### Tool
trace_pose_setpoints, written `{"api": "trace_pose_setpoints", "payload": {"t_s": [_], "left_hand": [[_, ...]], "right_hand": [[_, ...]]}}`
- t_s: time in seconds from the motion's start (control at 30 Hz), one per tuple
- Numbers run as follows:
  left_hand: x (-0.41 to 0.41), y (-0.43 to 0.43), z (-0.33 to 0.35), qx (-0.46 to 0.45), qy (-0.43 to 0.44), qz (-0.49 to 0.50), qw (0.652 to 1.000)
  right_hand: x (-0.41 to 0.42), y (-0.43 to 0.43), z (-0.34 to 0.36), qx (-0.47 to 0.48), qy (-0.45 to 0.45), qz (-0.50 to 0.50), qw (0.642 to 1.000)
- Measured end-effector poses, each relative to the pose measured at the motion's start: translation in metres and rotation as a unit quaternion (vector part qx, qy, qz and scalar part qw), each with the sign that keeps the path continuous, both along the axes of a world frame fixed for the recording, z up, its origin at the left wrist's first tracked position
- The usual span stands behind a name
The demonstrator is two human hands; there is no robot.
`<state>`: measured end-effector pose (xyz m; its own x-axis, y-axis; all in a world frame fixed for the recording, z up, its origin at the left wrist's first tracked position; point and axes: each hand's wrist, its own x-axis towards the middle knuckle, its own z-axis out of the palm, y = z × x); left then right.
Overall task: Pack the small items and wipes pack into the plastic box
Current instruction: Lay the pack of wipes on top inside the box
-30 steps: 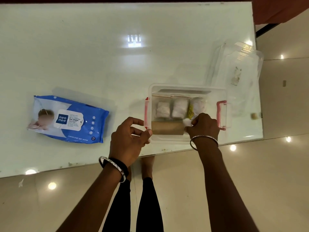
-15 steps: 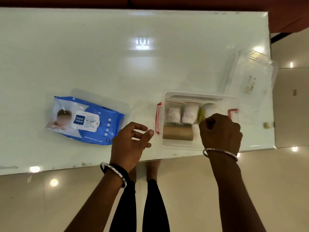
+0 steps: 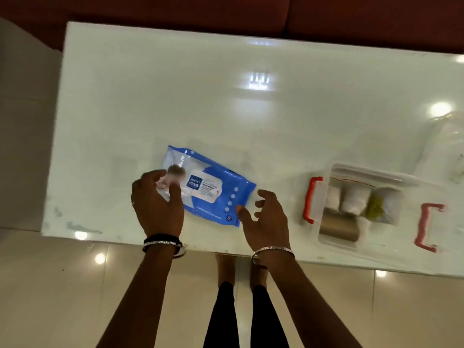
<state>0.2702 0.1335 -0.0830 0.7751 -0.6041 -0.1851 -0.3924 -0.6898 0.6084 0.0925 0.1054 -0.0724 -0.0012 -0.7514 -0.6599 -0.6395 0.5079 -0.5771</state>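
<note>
The blue and white wipes pack [image 3: 216,194] lies flat on the white table [image 3: 200,96], a little left of centre. My left hand [image 3: 157,204] is over the pack's left end, fingers apart, thumb resting on top. My right hand [image 3: 266,219] hovers at the pack's near right corner, fingers spread, thumb touching the corner. The clear plastic box [image 3: 324,237] with red handles [image 3: 311,199] stands open to the right. Inside it are white rolls [image 3: 355,199], a brown roll [image 3: 337,229] and a bag of yellow-green bits [image 3: 376,208].
The box's clear lid [image 3: 449,146] lies at the far right, partly cut off by the frame edge. The table's near edge runs just under my wrists, with tiled floor and my legs below. A dark red surface borders the table's far side.
My right hand left the box and both hands moved left to the wipes pack. My view swung left, so the box now sits at the right.
</note>
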Motion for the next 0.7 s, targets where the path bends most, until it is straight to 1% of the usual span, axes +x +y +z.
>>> {"api": "trace_pose_setpoints", "payload": {"t_s": [0.03,0.1,0.2,0.27,0.37,0.43,0.53,0.63,0.7], "left_hand": [[0.010,-0.001,-0.006,0.016,-0.001,0.001,1.000],[0.026,-0.004,-0.018,0.052,0.028,0.000,0.998],[0.041,-0.010,-0.031,0.101,0.048,-0.044,0.993],[0.048,-0.015,-0.035,0.105,0.062,-0.032,0.992],[0.056,-0.018,-0.038,0.109,0.111,-0.007,0.988],[0.058,-0.016,-0.040,0.102,0.165,0.005,0.981],[0.058,-0.011,-0.038,0.070,0.255,0.034,0.964],[0.051,-0.003,-0.026,0.008,0.339,0.054,0.939],[0.041,0.002,-0.012,-0.021,0.380,0.054,0.923]], "right_hand": [[0.006,0.000,-0.008,0.034,0.003,-0.017,0.999],[0.015,-0.003,-0.022,0.071,0.001,-0.060,0.996],[0.023,-0.006,-0.037,0.065,0.004,-0.097,0.993],[0.023,-0.006,-0.045,0.058,0.007,-0.117,0.991],[0.021,-0.005,-0.053,0.066,-0.005,-0.144,0.987],[0.018,-0.004,-0.054,0.076,-0.021,-0.157,0.984],[0.011,-0.002,-0.051,0.060,-0.056,-0.167,0.983],[0.003,0.004,-0.033,0.037,-0.144,-0.219,0.964],[-0.005,0.008,-0.017,0.016,-0.199,-0.248,0.948]]}}
